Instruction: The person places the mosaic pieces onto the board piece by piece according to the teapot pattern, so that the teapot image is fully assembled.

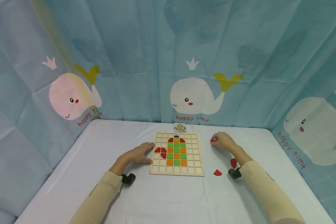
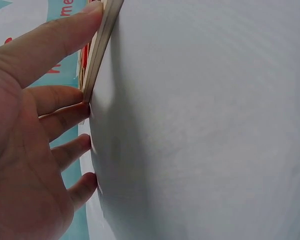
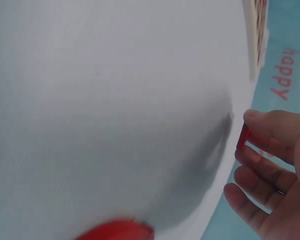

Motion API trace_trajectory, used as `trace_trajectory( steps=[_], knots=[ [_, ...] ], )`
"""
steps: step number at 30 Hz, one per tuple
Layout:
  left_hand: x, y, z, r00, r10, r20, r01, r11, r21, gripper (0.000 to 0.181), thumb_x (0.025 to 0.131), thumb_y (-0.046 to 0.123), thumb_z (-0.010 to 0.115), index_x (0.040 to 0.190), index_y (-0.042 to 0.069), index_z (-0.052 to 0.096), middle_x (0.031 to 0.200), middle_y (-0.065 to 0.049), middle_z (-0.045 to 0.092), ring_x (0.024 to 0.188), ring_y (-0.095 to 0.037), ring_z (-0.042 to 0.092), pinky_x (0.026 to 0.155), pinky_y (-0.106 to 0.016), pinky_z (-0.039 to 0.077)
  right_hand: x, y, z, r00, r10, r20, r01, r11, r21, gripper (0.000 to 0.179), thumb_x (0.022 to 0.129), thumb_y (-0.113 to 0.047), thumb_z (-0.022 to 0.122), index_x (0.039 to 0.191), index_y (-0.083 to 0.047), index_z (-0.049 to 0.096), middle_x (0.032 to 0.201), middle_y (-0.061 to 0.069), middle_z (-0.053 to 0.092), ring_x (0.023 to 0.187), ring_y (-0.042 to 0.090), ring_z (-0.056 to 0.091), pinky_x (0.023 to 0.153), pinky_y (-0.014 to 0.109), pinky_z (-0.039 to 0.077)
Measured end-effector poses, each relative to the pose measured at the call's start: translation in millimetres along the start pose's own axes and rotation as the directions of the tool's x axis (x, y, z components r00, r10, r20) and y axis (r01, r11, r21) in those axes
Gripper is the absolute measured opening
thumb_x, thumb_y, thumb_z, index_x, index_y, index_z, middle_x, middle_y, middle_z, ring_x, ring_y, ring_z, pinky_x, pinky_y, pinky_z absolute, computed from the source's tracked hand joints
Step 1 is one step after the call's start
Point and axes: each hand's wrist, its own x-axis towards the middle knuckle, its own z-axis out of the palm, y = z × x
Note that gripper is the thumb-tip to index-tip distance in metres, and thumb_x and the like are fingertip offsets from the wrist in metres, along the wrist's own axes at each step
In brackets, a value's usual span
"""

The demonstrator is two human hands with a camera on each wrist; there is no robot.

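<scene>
A wooden grid board point(image 1: 154, 169) lies on the white table, with green, orange, red and blue pieces set in its cells. My left hand point(image 1: 140, 153) rests at the board's left edge; in the left wrist view its thumb and a fingertip touch the wooden side, fingers fairly straight. To the right of the board, my right hand point(image 1: 223, 141) pinches a red quarter-circle piece point(image 3: 243, 136) between thumb and fingers, just above the table. Two more red pieces lie on the cloth: one red piece point(image 1: 217, 172) near the board's lower right, another red piece point(image 1: 233, 163) beside the right wrist.
A small picture card point(image 1: 179, 127) lies at the board's far edge. Behind the table point(image 1: 162, 202) hangs a blue curtain point(image 1: 145, 96) with printed whales. A black wrist camera point(image 1: 128, 179) sits on the left wrist, and another black wrist camera point(image 1: 234, 173) on the right.
</scene>
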Motion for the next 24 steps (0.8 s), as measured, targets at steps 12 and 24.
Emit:
trace_trajectory(
  steps=[12, 24],
  knots=[
    [1.1, 1.1, 1.4, 1.0, -0.006, -0.003, 0.006, 1.0, 0.01, 0.089, 0.079, 0.028, 0.08, 0.152, 0.009, 0.033, 0.161, -0.012, 0.028, 0.151, -0.034, 0.016, 0.122, -0.055, 0.017, 2.0, -32, 6, 0.995, -0.085, -0.047, 0.086, 0.996, 0.021, 0.025, 0.085, -0.015, 0.071, 0.105, 0.0, 0.072, 0.09, 0.011, 0.068, 0.079, 0.021, 0.058, 0.076, 0.039, 0.053],
    [2.0, -0.5, 1.4, 1.0, 0.008, 0.001, -0.008, 1.0, 0.018, 0.09, 0.079, 0.03, 0.08, 0.152, 0.008, 0.032, 0.161, -0.013, 0.028, 0.151, -0.035, 0.016, 0.121, -0.056, 0.017, 6.9, -70, 23, 0.991, -0.136, -0.008, 0.136, 0.991, -0.019, 0.025, 0.083, -0.019, 0.075, 0.102, -0.002, 0.073, 0.085, 0.006, 0.066, 0.074, 0.017, 0.054, 0.069, 0.031, 0.05]
  ],
)
